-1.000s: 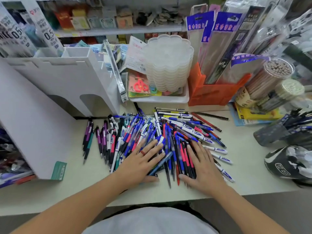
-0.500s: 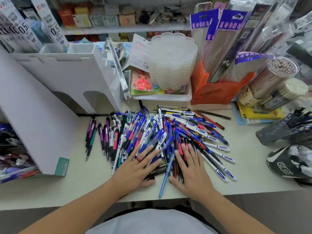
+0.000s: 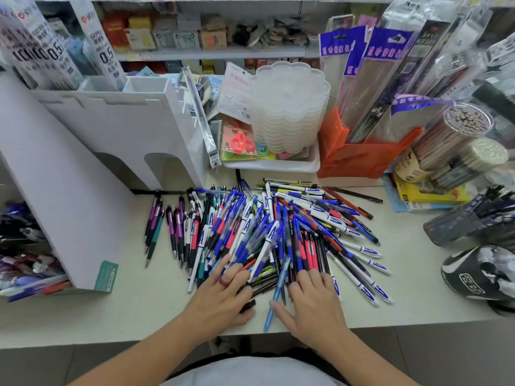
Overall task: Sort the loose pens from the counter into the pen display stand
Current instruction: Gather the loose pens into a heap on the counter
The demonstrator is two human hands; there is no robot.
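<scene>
A big heap of loose pens [image 3: 267, 232], blue, white, red, purple and black, covers the middle of the pale counter [image 3: 125, 316]. My left hand [image 3: 223, 296] lies flat on the heap's near edge, fingers spread over several pens. My right hand [image 3: 315, 299] rests just to its right, fingers straight on the pens, with a light blue pen [image 3: 274, 296] lying between the two hands. The white pen display stand [image 3: 117, 135] rises at the back left, its top slots visible.
A white tray [image 3: 278, 165] with stacked clear palettes and scissors sits behind the heap. An orange holder [image 3: 362, 160] of packaged goods stands right of it. Pencil tubs [image 3: 457, 151], a dark pen cup [image 3: 468, 221] and a black bag [image 3: 479, 277] crowd the right.
Both hands have slid back toward the counter's near edge, dragging pens along; the light blue pen now lies near the edge between them.
</scene>
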